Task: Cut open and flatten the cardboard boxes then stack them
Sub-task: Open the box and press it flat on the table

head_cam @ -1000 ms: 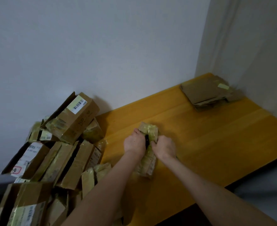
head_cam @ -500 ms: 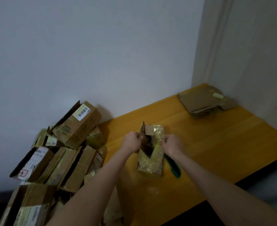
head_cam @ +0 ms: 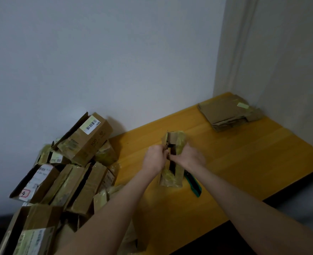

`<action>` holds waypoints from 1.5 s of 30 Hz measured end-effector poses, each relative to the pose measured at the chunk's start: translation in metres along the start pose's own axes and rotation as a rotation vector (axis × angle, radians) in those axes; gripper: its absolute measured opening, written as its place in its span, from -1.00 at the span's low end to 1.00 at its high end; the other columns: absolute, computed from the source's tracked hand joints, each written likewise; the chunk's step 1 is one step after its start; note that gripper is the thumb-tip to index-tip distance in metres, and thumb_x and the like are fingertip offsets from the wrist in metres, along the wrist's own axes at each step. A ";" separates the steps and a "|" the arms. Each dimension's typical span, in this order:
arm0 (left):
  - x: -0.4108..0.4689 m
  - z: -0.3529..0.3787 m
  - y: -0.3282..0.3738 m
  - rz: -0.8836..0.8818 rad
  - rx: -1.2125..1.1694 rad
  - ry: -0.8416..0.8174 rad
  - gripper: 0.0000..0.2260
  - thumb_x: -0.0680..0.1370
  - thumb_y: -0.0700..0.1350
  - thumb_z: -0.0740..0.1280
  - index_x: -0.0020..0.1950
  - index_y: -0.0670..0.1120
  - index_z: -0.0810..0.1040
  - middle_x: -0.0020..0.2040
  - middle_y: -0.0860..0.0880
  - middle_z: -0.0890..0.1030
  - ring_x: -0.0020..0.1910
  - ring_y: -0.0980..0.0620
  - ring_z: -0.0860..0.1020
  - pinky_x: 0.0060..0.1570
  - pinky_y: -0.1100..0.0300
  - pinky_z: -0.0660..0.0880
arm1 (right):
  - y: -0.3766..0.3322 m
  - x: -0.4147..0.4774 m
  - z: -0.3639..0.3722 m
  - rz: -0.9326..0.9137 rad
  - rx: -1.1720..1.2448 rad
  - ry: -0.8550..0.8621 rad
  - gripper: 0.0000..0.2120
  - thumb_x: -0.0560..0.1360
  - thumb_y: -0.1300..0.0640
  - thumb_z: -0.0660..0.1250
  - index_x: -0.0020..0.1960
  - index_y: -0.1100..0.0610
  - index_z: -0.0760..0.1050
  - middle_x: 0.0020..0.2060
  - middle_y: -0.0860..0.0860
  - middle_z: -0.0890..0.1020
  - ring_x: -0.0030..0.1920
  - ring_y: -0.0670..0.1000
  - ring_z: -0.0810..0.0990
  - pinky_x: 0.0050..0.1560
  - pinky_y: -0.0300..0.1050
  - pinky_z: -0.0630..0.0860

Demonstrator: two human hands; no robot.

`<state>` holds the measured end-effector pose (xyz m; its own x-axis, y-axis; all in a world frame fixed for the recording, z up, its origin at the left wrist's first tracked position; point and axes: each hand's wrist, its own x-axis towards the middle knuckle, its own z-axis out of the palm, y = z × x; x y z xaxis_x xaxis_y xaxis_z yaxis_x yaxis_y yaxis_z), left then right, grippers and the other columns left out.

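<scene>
Cardboard edges of the small taped box [head_cam: 171,178], stood at the middle of the bench [head_cam: 253,162], are gripped by the curled left hand [head_cam: 154,159] and right hand [head_cam: 188,158], seemingly so the slit can be pulled wide.

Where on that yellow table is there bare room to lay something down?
Bare tabletop lies between the taped box and the flattened stack in the far corner, and right of the green cutter. The left end is crowded by the box pile.
</scene>
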<state>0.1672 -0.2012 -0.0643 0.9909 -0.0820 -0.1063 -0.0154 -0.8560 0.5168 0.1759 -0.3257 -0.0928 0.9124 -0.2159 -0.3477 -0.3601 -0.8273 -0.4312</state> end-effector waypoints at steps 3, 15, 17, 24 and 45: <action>-0.002 0.000 -0.003 0.002 0.049 0.045 -0.86 0.62 -0.15 0.23 -0.11 -0.09 0.50 -0.20 -0.07 0.56 -0.12 -0.13 0.58 -0.33 0.18 0.37 | 0.002 0.004 -0.002 -0.010 0.032 -0.008 -0.75 0.50 -0.07 0.33 -0.07 0.11 0.39 -0.33 -0.02 0.47 -0.36 -0.02 0.49 -0.50 -0.20 0.30; -0.002 -0.007 -0.019 -0.349 -0.186 -0.101 -0.89 0.57 -0.20 0.31 0.05 -0.21 0.50 0.01 -0.20 0.60 -0.02 -0.18 0.62 -0.01 -0.07 0.60 | 0.006 0.009 0.010 -0.021 0.427 0.043 -0.75 0.59 0.07 0.27 0.17 0.18 0.55 -0.24 0.00 0.55 -0.20 0.04 0.54 -0.19 -0.10 0.49; -0.001 -0.015 -0.022 -0.330 -0.214 -0.075 -0.91 0.57 -0.15 0.33 0.00 -0.17 0.51 0.00 -0.18 0.61 0.00 -0.15 0.60 0.04 -0.03 0.58 | 0.011 0.010 0.009 0.002 0.483 0.018 -0.66 0.59 0.06 0.27 0.29 0.23 0.48 0.03 0.10 0.61 0.03 0.13 0.58 -0.04 -0.06 0.47; -0.003 -0.021 -0.028 -0.307 -0.371 -0.042 -0.88 0.59 -0.16 0.30 0.11 -0.12 0.51 -0.11 -0.08 0.60 -0.16 -0.03 0.60 -0.15 0.11 0.58 | 0.019 0.011 0.006 0.017 0.665 -0.086 -0.57 0.60 0.03 0.23 0.20 0.42 0.47 0.06 0.30 0.60 0.04 0.22 0.60 0.06 0.18 0.57; 0.001 -0.005 0.001 0.079 0.267 0.091 -0.86 0.63 -0.06 0.24 0.05 -0.09 0.55 -0.21 -0.03 0.54 -0.18 -0.09 0.57 -0.28 0.10 0.47 | 0.011 0.022 -0.035 -0.043 0.115 0.138 -0.58 0.63 -0.04 0.16 -0.35 0.14 0.34 -0.39 0.03 0.43 -0.41 -0.02 0.38 -0.49 -0.16 0.20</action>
<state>0.1691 -0.1992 -0.0595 0.9930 -0.1179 0.0079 -0.1154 -0.9538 0.2774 0.1983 -0.3574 -0.0763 0.9428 -0.2570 -0.2124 -0.3324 -0.7743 -0.5385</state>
